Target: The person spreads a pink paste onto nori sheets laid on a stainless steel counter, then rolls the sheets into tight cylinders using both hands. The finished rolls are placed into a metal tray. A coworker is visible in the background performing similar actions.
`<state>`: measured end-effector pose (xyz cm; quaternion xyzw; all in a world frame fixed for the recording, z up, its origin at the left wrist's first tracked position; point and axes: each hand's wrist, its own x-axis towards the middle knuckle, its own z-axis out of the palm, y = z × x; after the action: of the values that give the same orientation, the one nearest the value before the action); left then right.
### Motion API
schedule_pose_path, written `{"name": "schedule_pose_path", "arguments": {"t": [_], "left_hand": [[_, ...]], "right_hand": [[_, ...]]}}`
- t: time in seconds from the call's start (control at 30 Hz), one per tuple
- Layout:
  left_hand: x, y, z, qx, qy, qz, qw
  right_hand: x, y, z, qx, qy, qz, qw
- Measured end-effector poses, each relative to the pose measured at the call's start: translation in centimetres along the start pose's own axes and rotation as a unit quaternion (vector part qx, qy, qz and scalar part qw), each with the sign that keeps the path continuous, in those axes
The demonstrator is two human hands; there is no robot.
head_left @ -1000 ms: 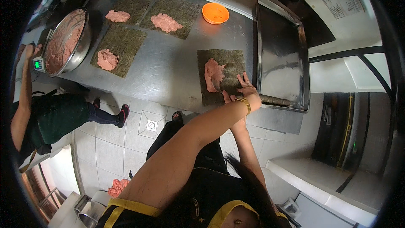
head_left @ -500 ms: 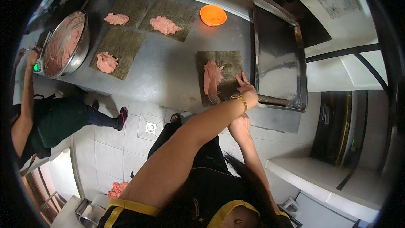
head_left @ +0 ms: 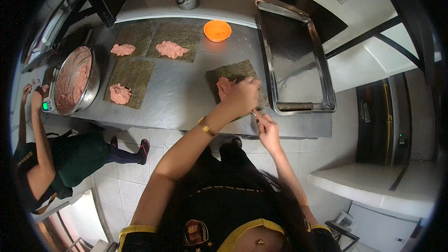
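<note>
My left hand (head_left: 243, 97), with a gold band at its wrist, is over the dark green seaweed sheet (head_left: 239, 69) at the near right of the metal table. Its fingers are bunched together; what they hold, if anything, is hidden. Part of the pink paste (head_left: 224, 87) on that sheet shows beside the hand. At the sheet's near right edge, my right hand (head_left: 268, 133) is closed on a thin utensil (head_left: 255, 112), most of which is hidden behind the left hand.
A rimmed metal tray (head_left: 298, 72) holding a dark roll (head_left: 295, 106) stands on the right. Several paste-topped seaweed sheets (head_left: 145, 72) lie left, past an orange bowl (head_left: 217, 31). A metal bowl of paste (head_left: 86, 88) sits far left near a co-worker's hands (head_left: 33, 95). Behind is a metal bucket (head_left: 187, 1).
My left hand has left the sheet's right edge, where its fingers were spread, and is now over the paste with fingers bunched. The right hand shows more clearly, gripping the utensil. The view has shifted.
</note>
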<state>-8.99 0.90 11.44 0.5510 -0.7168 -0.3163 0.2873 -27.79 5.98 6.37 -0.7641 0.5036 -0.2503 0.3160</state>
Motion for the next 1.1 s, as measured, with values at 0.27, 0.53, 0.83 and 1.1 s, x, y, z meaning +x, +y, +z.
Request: {"name": "schedule_pose_path", "arguments": {"t": [0.27, 0.53, 0.83, 1.1], "left_hand": [[-5.6, -1.6, 8.7, 0.017, 0.020, 0.057, 0.998], [1.1, -2.5, 14.5, 0.251, 0.124, -0.109, 0.954], [0.8, -3.7, 16.2, 0.286, 0.119, -0.138, 0.941], [1.4, -3.9, 16.4, 0.217, 0.126, -0.113, 0.961]], "right_hand": [[8.5, 2.3, -4.3, 0.099, -0.075, -0.042, 0.991], [16.2, 3.5, -1.3, 0.332, -0.204, 0.160, 0.907], [15.7, 2.6, -1.5, -0.027, -0.192, -0.198, 0.961], [15.9, 2.1, -1.0, -0.224, -0.169, -0.386, 0.879]]}}
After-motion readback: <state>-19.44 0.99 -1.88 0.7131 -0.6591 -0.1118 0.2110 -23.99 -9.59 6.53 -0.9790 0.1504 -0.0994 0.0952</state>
